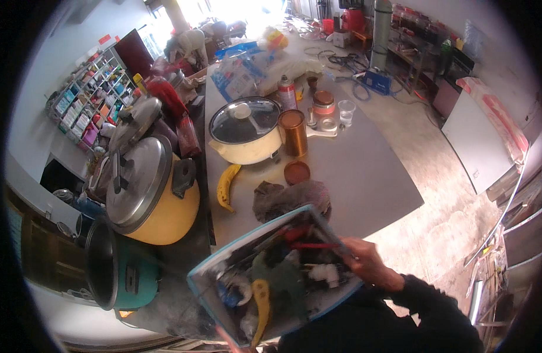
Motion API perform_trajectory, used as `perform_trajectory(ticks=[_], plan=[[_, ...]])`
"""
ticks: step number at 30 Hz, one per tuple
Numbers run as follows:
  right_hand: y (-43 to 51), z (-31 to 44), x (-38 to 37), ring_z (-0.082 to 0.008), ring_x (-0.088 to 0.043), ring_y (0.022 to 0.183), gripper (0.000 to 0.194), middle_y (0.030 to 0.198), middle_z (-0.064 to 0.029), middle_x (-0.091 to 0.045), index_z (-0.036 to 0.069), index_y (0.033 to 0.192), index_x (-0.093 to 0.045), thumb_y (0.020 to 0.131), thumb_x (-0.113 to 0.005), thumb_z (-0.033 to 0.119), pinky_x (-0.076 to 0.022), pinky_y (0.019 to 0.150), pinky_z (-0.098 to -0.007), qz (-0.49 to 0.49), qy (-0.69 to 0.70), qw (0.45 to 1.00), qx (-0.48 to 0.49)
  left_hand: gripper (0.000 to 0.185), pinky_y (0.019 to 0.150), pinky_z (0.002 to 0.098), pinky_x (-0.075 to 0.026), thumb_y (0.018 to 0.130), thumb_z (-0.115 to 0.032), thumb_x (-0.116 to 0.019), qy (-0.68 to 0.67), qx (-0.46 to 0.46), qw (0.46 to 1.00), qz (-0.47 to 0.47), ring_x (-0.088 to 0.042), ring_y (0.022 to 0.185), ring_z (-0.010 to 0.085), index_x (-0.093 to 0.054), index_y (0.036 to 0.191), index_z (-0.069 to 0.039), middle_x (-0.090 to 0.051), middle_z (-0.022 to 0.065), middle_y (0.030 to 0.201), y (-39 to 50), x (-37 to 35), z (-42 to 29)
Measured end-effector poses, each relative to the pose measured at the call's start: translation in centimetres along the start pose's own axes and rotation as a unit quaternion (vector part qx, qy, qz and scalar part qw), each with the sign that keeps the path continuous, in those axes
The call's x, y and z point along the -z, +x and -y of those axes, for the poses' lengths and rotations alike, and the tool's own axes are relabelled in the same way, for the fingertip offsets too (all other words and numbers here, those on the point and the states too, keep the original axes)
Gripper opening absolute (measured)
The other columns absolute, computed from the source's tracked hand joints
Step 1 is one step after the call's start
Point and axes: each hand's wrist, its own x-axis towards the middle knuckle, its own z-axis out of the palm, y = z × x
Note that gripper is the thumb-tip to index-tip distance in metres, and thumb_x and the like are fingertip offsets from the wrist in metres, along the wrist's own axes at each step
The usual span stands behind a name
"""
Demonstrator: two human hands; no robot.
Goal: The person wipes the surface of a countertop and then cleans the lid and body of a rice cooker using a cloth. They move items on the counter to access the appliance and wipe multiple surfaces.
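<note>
A tool box with pale walls and a blue rim is held tilted before my body. My right hand grips its right edge. At its lower left corner, my left hand shows only in part, against the box and cut by the picture's edge. Inside lie a curved yellow-handled tool, a red rod-like handle, a white plastic fitting, a blue item and dark tools, partly blurred. Just beyond the box, a dark crumpled cloth rests on the grey table.
The table bears a banana, a lidded electric pan, a copper-coloured can, a spray can and a plastic cup. Large pots stand left. A person bends over in the background.
</note>
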Motion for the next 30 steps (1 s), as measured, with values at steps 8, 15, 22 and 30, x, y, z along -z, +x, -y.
perform_trajectory(ticks=[8, 15, 22, 30], plan=[[-7.2, -1.1, 10.2, -0.0145, -0.056, 0.073, 0.029, 0.085, -0.0097, -0.064, -0.001, 0.106, -0.061, 0.078, -0.052, -0.001, -0.0456, 0.068, -0.0283, -0.237, -0.015, 0.927, -0.291, 0.044, 0.080, 0.0289, -0.050, 0.095, -0.034, -0.046, 0.083, 0.025, 0.928, 0.362, -0.059, 0.089, 0.0173, -0.052, 0.123, 0.000, -0.060, 0.0091, 0.105, 6.9, -14.6, -0.9], [-12.2, -2.8, 14.5, -0.0132, -0.052, 0.077, 0.031, 0.083, -0.0087, -0.061, -0.006, 0.102, -0.060, 0.074, -0.050, 0.000, -0.0446, 0.071, -0.0279, -0.360, -0.101, 0.855, -0.359, 0.049, 0.084, 0.0236, -0.047, 0.094, -0.039, -0.049, 0.118, 0.103, 0.863, 0.480, -0.056, 0.094, 0.0111, -0.054, 0.126, -0.003, -0.058, 0.0061, 0.113, 8.3, -30.1, 5.2], [-12.4, -5.6, 17.5, -0.0105, -0.041, 0.065, 0.024, 0.068, -0.0022, -0.048, -0.005, 0.094, -0.059, 0.073, -0.048, 0.000, -0.0368, 0.057, -0.0261, -0.345, -0.124, 0.851, -0.377, 0.046, 0.062, 0.0216, -0.048, 0.091, -0.041, -0.054, 0.090, 0.288, 0.872, 0.387, -0.060, 0.075, 0.0094, -0.063, 0.111, -0.001, -0.065, 0.0031, 0.094, 7.9, -33.5, 10.2], [-6.1, -13.2, 20.8, -0.0068, -0.047, 0.065, 0.030, 0.076, 0.0030, -0.057, -0.002, 0.099, -0.063, 0.072, -0.053, 0.006, -0.0387, 0.058, -0.0214, -0.249, -0.027, 0.888, -0.386, 0.049, 0.090, 0.0263, -0.039, 0.093, -0.045, -0.049, 0.226, 0.240, 0.852, 0.406, -0.050, 0.105, 0.0110, -0.056, 0.126, -0.010, -0.057, -0.0004, 0.119, 11.2, -32.3, 7.3]])
